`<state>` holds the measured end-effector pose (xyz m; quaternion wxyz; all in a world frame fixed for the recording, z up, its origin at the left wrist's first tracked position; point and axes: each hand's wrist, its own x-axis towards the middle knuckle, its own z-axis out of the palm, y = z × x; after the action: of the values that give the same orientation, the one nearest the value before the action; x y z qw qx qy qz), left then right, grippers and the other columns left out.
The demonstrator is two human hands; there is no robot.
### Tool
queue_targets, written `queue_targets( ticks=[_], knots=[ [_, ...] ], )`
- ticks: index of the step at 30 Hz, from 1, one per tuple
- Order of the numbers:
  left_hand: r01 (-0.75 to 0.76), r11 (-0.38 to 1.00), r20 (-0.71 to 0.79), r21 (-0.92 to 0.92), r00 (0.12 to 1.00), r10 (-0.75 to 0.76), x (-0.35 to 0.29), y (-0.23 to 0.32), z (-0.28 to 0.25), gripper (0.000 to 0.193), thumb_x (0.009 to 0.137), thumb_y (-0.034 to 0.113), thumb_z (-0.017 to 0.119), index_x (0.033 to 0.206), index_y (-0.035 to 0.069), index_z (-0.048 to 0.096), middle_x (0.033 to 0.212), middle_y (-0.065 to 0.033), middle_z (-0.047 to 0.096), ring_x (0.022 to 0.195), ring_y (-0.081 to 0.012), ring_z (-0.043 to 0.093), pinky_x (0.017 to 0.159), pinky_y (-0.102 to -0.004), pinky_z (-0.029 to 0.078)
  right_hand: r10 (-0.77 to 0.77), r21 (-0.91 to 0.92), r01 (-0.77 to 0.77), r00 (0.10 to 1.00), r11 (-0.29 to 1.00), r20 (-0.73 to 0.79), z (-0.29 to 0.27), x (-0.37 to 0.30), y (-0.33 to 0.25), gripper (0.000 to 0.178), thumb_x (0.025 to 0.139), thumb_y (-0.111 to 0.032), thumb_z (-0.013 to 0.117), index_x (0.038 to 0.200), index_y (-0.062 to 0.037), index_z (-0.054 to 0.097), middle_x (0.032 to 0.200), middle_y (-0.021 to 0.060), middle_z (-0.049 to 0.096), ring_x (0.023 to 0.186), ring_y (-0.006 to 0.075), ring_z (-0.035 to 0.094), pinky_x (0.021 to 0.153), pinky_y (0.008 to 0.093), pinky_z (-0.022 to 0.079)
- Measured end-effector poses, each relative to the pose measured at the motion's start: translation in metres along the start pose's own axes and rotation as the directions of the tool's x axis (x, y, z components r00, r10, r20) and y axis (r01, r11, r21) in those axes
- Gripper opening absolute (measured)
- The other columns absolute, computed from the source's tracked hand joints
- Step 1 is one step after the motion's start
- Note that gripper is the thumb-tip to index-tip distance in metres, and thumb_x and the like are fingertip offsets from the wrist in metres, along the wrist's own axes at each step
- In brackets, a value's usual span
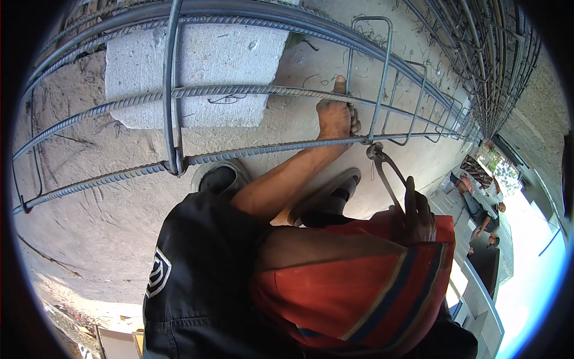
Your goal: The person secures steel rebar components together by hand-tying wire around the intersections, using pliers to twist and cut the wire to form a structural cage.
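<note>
A long cage of ribbed steel bars and square stirrups crosses in front of me. My left hand (336, 119) is closed at the middle rebar (251, 90), its thumb sticking up past the bar and its fingers curled beside a stirrup (383, 78). In my right hand (421, 218) are the handles of a pair of pincers (391, 170). The pincers' jaws meet the corner where that stirrup crosses the nearest rebar (263, 148). A thin wire hangs by the jaws.
A white foam block (233, 54) lies beneath the cage. More steel cages (478, 54) are stacked at the far right. Wire scraps litter the concrete floor (89, 239). My sandalled feet (326, 197) are close to the near bar. Several people (487, 209) sit off to the right.
</note>
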<state>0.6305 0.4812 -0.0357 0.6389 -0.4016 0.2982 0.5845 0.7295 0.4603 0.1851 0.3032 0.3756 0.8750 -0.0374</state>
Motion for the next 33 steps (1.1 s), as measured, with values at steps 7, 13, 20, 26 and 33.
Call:
queue_targets(
  ticks=[7, 13, 20, 26, 33],
  knots=[
    [0.024, 0.998, -0.001, -0.05, 1.0, -0.024, -0.002, 0.002, -0.002, 0.046, 0.086, 0.049, 0.056, 0.062, 0.014, 0.039, 0.046, 0.0007, 0.031, 0.035, -0.0125, 0.031, 0.031, -0.028, 0.024, -0.082, 0.249, -0.813, 0.34, -0.527, 0.937, 0.012, 0.008, 0.031, 0.066, 0.094, -0.053, 0.029, 0.114, 0.0054, 0.052, 0.05, 0.0053, 0.048, 0.042, 0.0152, 0.049, 0.043, 0.0268, 0.04],
    [0.02, 1.0, -0.001, 0.001, 1.0, -0.02, -0.004, 0.0, 0.003, 0.046, 0.087, 0.049, 0.054, 0.062, 0.014, 0.039, 0.048, 0.0004, 0.032, 0.035, -0.0122, 0.031, 0.032, -0.0278, 0.025, -0.229, 0.645, -0.761, 0.641, -0.066, 0.733, 0.01, 0.006, 0.03, 0.038, 0.085, -0.031, 0.057, 0.102, 0.0026, 0.054, 0.052, 0.0024, 0.052, 0.044, 0.0115, 0.052, 0.039, 0.0233, 0.04],
    [0.041, 0.999, -0.015, -0.024, 0.999, -0.042, -0.003, 0.003, 0.001, 0.046, 0.087, 0.05, 0.053, 0.062, 0.015, 0.039, 0.048, 0.0012, 0.03, 0.038, -0.012, 0.03, 0.034, -0.0277, 0.024, 0.085, 0.382, -0.144, 0.982, 0.913, 0.166, -0.013, 0.004, 0.007, 0.059, 0.073, -0.014, 0.069, 0.127, -0.0081, 0.046, 0.082, 0.0128, 0.06, 0.05, 0.0209, 0.058, 0.046, 0.0321, 0.046],
    [0.044, 0.999, 0.012, -0.029, 0.999, -0.044, -0.004, 0.003, 0.003, 0.045, 0.087, 0.049, 0.054, 0.062, 0.015, 0.04, 0.048, 0.0017, 0.031, 0.038, -0.0119, 0.031, 0.033, -0.0275, 0.024, 0.249, 0.508, -0.511, 0.832, 0.694, 0.497, 0.006, 0.008, 0.025, 0.048, 0.089, -0.037, 0.051, 0.125, -0.0054, 0.048, 0.064, 0.0072, 0.051, 0.041, 0.0194, 0.046, 0.045, 0.0328, 0.045],
    [0.03, 1.0, -0.001, 0.003, 1.0, -0.03, -0.002, 0.004, 0.001, 0.046, 0.086, 0.05, 0.055, 0.062, 0.014, 0.04, 0.048, 0.0014, 0.032, 0.036, -0.012, 0.031, 0.032, -0.0274, 0.024, -0.45, 0.302, -0.781, 0.578, -0.546, 0.681, 0.024, 0.008, 0.034, 0.067, 0.09, -0.06, 0.034, 0.122, -0.0014, 0.038, 0.046, -0.0016, 0.036, 0.031, 0.0047, 0.026, 0.026, 0.0174, 0.018]
  ],
)
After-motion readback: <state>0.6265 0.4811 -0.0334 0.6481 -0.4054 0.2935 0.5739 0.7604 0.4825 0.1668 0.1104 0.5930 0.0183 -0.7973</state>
